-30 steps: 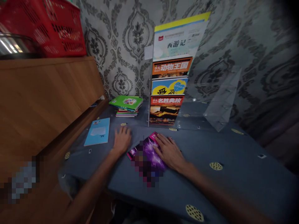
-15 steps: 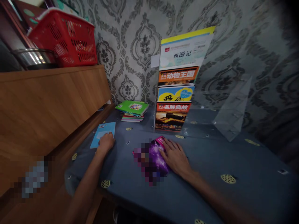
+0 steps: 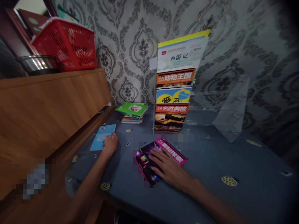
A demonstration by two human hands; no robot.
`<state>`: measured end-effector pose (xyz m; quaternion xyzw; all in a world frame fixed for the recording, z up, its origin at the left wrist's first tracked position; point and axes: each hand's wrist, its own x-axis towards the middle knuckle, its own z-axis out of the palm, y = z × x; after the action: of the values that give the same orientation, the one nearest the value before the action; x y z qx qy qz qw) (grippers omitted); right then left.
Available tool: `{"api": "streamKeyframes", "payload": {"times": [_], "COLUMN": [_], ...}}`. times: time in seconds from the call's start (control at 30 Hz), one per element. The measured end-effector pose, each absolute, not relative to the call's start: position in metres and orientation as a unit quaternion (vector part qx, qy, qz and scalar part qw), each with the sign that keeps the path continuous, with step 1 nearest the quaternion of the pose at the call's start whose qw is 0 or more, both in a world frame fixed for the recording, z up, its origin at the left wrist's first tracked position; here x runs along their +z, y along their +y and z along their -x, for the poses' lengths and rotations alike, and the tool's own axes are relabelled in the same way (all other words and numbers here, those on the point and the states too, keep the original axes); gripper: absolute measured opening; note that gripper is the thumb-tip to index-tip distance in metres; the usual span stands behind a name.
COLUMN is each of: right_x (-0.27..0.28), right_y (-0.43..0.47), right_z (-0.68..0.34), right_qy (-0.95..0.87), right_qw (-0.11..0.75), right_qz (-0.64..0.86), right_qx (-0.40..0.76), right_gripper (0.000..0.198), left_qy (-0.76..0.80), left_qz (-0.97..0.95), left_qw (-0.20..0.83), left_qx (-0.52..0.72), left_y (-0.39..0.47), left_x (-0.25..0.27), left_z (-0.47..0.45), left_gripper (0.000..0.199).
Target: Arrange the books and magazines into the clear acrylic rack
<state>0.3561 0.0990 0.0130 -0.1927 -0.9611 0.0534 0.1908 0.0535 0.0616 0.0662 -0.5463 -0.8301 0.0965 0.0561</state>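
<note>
My right hand (image 3: 168, 166) lies flat on the cover of a purple and black book (image 3: 149, 174), fingers stretched and spread. Part of a pink band with white characters shows above the fingers on that book. Further left, my left hand (image 3: 111, 143) rests at the right edge of a light blue book (image 3: 99, 140), fingers curled in; nothing shows in them. Behind my right hand stands a clear rack (image 3: 153, 123) with several books upright in tiers, the lowest an orange-topped book (image 3: 171, 118) showing a golden wall.
A stack of books (image 3: 132, 109) with a green one on top stands at the back left. Wooden furniture (image 3: 58, 102) runs along the left, bearing a red basket (image 3: 80, 51) and a metal bowl (image 3: 37, 63). A dark blue cloth (image 3: 205, 199) covers the table.
My right hand has moved down and left across the purple and black book, whose pink band now shows more. My left hand has shifted slightly right on the blue book.
</note>
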Motion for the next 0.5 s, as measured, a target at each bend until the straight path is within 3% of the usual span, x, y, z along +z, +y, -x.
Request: {"api": "streamKeyframes", "payload": {"times": [0.2,0.5], "right_x": [0.016,-0.003], "right_y": [0.097,0.105], "right_z": [-0.360,-0.389], "right_qy": [-0.955,-0.901], "right_qw": [0.161,0.166], "right_qz": [0.230,0.399], "right_qx": [0.098,0.042], "right_gripper": [0.046,0.065], "left_qy": [-0.805,-0.676], "left_qz": [0.585,0.735], "left_qw": [0.041,0.008], "left_qx": [0.084,-0.047], "left_y": [0.057,0.083], "left_x": [0.076,0.052], "left_z": [-0.084,-0.189], "left_gripper": [0.038,0.035]}}
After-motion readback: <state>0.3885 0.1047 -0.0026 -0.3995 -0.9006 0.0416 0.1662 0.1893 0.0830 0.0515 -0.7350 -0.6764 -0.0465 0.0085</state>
